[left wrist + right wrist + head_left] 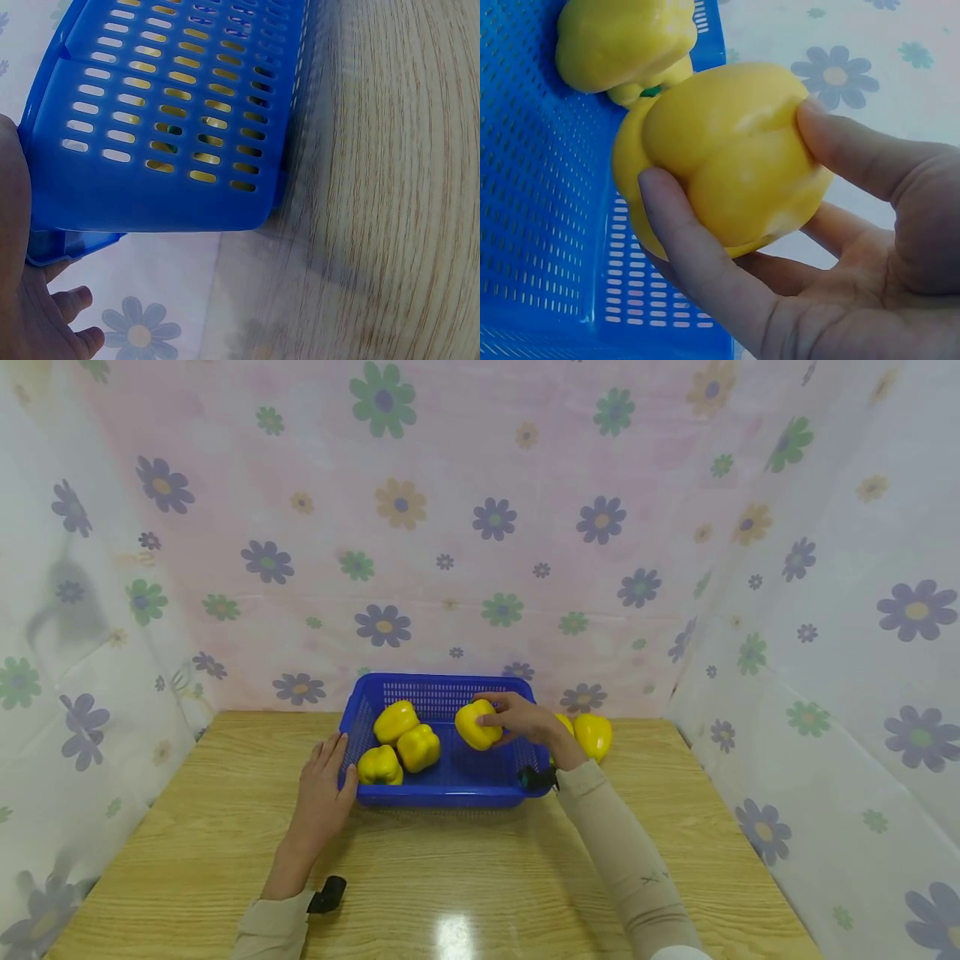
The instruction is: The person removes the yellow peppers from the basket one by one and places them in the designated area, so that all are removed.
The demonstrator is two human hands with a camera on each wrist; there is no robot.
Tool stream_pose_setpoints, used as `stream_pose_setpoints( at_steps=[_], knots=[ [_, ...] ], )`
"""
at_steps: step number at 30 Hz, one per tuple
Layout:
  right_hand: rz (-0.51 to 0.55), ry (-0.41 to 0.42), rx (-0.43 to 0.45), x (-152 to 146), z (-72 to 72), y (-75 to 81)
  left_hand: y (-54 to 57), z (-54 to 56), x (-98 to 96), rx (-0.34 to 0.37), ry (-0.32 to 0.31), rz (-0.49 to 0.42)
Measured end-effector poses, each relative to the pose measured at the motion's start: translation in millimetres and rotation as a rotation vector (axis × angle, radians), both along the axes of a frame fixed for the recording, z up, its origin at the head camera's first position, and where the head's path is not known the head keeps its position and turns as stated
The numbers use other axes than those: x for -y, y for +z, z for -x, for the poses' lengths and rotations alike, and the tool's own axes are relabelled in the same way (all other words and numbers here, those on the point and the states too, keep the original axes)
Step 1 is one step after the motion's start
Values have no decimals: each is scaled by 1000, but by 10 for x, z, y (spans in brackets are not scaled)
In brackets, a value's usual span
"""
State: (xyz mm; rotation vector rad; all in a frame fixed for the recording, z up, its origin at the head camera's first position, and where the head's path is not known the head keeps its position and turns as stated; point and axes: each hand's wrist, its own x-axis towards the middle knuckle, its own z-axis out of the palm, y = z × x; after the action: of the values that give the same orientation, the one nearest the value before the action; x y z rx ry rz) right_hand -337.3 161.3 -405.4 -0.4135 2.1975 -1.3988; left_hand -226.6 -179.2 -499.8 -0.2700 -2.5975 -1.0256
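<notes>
- Pale pink and white cloth printed with purple, green and orange flowers (450, 539) hangs behind the work and along both sides.
- Below it spreads a light brown, wood-grained tabletop (420, 877), with a bright patch of reflected light near its front.
- Towards the back of this surface sits a rectangular blue plastic basket (442, 795), its walls pierced with rows of slots.
- Two beige sleeves (630, 860) cover the person's forearms.
- At the basket's near left corner the left hand (324, 785) rests with fingers extended against the outer side, its thumb at the rim.
- Over the basket's right half, the right hand (525, 717) grasps a glossy, blocky yellow bell pepper (476, 727) between thumb and fingers; the right wrist view shows the lobed surface clearly.
- Three more yellow bell peppers (418, 748) lie grouped inside the basket's left half: one at the back, one towards the middle, one by the front wall.
- Just beyond the basket's right end are two other yellow peppers (594, 737), one largely hidden behind the right wrist.
- Small black devices (327, 895) are worn at both wrists.
</notes>
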Motion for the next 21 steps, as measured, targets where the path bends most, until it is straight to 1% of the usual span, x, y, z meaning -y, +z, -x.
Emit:
stream_pose_setpoints(
  at_steps=[9, 17, 21],
  knots=[
    [44, -28, -22, 12, -90, 29, 14, 0, -6, 5, -5, 15],
    [94, -41, -70, 45, -258, 63, 8, 1, -6, -1, -5, 9],
    [128, -63, -116, 77, -351, 64, -6, 7, -2, 7, -1, 9]
  ],
)
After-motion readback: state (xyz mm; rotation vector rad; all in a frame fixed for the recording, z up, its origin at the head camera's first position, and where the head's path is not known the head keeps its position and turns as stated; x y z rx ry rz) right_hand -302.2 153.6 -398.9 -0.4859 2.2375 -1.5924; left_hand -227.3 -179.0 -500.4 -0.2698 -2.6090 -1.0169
